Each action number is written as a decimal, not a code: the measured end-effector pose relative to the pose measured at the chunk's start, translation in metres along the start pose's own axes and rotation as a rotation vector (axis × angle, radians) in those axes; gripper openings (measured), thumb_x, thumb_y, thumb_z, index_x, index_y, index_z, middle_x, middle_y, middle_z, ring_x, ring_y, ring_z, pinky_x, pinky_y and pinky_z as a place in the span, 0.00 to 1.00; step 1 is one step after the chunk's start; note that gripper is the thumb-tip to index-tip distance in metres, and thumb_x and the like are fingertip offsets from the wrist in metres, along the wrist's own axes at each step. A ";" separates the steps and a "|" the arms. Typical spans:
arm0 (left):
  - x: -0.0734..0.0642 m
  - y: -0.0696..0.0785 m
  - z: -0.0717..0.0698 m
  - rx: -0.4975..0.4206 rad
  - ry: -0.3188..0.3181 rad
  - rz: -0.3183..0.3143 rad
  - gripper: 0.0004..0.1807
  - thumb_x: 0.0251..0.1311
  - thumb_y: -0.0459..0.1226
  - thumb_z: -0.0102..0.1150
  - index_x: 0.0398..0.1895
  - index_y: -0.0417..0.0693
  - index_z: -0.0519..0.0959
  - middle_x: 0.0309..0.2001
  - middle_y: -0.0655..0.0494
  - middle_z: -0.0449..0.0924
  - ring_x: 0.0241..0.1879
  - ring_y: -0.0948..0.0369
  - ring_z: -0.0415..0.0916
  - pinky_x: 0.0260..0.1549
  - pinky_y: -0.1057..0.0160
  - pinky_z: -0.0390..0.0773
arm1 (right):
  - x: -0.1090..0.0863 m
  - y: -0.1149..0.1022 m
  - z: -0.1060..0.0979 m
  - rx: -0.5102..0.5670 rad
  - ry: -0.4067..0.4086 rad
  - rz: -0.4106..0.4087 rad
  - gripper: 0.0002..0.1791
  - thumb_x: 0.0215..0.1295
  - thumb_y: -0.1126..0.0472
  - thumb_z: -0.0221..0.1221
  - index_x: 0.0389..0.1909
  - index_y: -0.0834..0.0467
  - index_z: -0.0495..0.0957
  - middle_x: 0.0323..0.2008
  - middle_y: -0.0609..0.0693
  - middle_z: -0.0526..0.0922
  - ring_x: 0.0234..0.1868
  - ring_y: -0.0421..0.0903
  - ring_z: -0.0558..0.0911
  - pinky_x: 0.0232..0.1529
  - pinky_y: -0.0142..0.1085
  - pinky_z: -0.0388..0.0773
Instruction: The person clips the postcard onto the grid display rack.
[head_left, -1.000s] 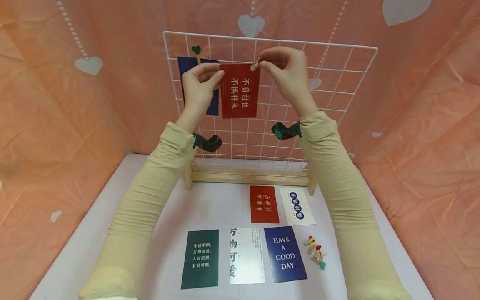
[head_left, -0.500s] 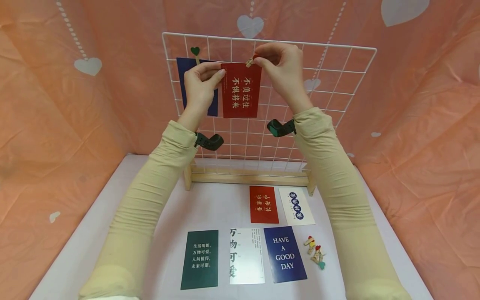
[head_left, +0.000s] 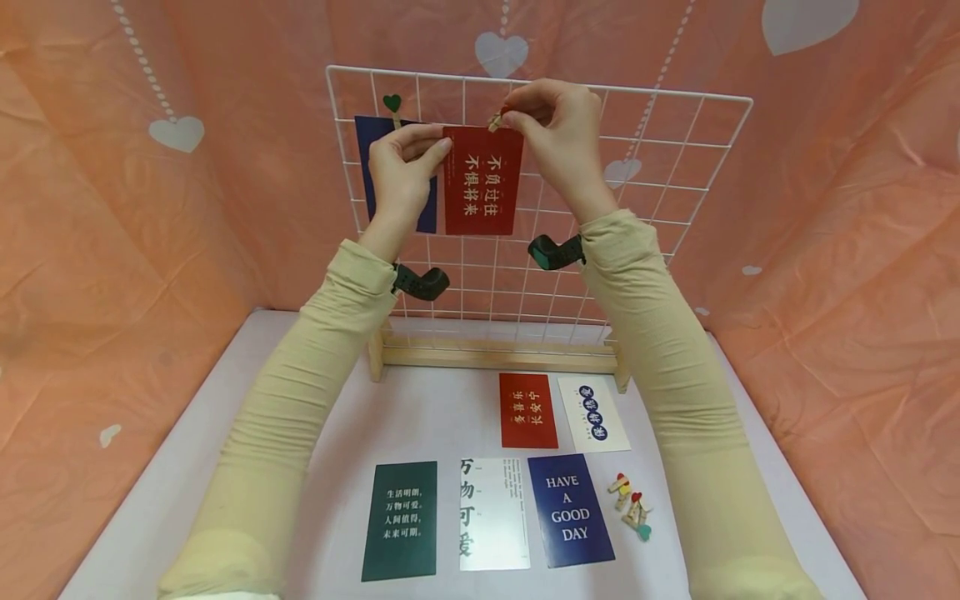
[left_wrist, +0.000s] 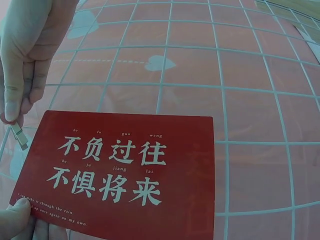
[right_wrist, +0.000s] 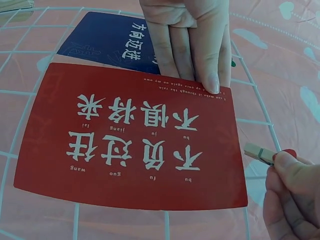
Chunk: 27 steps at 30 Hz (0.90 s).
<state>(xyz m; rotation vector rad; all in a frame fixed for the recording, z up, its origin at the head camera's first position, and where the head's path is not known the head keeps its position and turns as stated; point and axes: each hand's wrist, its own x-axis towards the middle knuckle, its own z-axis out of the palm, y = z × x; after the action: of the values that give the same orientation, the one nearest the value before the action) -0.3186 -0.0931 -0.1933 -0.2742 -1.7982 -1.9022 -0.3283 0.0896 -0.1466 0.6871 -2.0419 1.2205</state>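
My left hand (head_left: 399, 177) pinches a red card (head_left: 482, 187) with white Chinese characters by its upper left corner, thumb in front. The card stands in front of a white wire grid. Between the thumb and fingers of my right hand (head_left: 566, 137) is a small wooden clothespin (right_wrist: 260, 152) with a red heart. Its tip is right at the card's top edge in the head view, and a small gap shows in the right wrist view. Behind my left hand, a dark blue card (right_wrist: 107, 42) hangs on the grid under a clothespin with a green heart (head_left: 392, 102).
The grid stands in a wooden base (head_left: 495, 357). On the white table lie a red card (head_left: 528, 433), a white card (head_left: 611, 404), a green card (head_left: 399, 554), a silvery card (head_left: 495, 533) and a blue card (head_left: 562, 550). Several clothespins (head_left: 632, 510) lie at the right.
My right hand has moved left and slightly up with the clothespin, along the card's top edge. The left hand and the red card have hardly moved.
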 end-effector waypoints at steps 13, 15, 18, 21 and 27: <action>0.003 -0.004 0.004 0.031 0.001 0.025 0.12 0.57 0.32 0.64 0.45 0.38 0.83 0.42 0.47 0.83 0.43 0.59 0.80 0.43 0.66 0.79 | 0.006 -0.002 0.005 -0.056 -0.047 -0.019 0.05 0.60 0.66 0.65 0.34 0.65 0.85 0.31 0.52 0.87 0.29 0.38 0.83 0.35 0.27 0.79; 0.003 -0.004 0.005 0.037 0.000 0.024 0.12 0.58 0.32 0.64 0.45 0.38 0.83 0.42 0.47 0.83 0.43 0.59 0.80 0.43 0.66 0.79 | 0.006 -0.003 0.005 -0.088 -0.055 -0.005 0.06 0.60 0.65 0.65 0.35 0.64 0.86 0.32 0.52 0.87 0.29 0.37 0.83 0.35 0.26 0.79; 0.002 -0.002 0.006 0.048 0.003 0.025 0.12 0.58 0.32 0.63 0.45 0.37 0.83 0.43 0.47 0.83 0.44 0.59 0.80 0.44 0.67 0.79 | 0.008 -0.004 0.003 -0.144 -0.074 0.000 0.06 0.61 0.64 0.65 0.36 0.62 0.86 0.34 0.51 0.87 0.30 0.37 0.82 0.34 0.25 0.77; -0.002 0.004 0.007 0.060 0.008 0.029 0.12 0.59 0.31 0.63 0.45 0.37 0.83 0.43 0.46 0.83 0.44 0.59 0.80 0.44 0.67 0.79 | 0.010 -0.006 0.002 -0.190 -0.095 0.001 0.07 0.62 0.62 0.64 0.37 0.61 0.86 0.35 0.50 0.87 0.30 0.36 0.82 0.33 0.25 0.76; -0.003 0.007 0.009 0.068 0.025 0.016 0.11 0.59 0.31 0.62 0.45 0.37 0.83 0.43 0.46 0.84 0.43 0.60 0.80 0.44 0.67 0.79 | 0.011 -0.009 0.001 -0.249 -0.119 0.018 0.08 0.63 0.62 0.63 0.38 0.60 0.87 0.36 0.49 0.87 0.32 0.37 0.83 0.34 0.25 0.77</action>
<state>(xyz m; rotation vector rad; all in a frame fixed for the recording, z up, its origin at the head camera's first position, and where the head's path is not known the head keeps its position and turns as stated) -0.3146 -0.0836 -0.1879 -0.2390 -1.8347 -1.8215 -0.3296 0.0832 -0.1333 0.6354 -2.2542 0.9316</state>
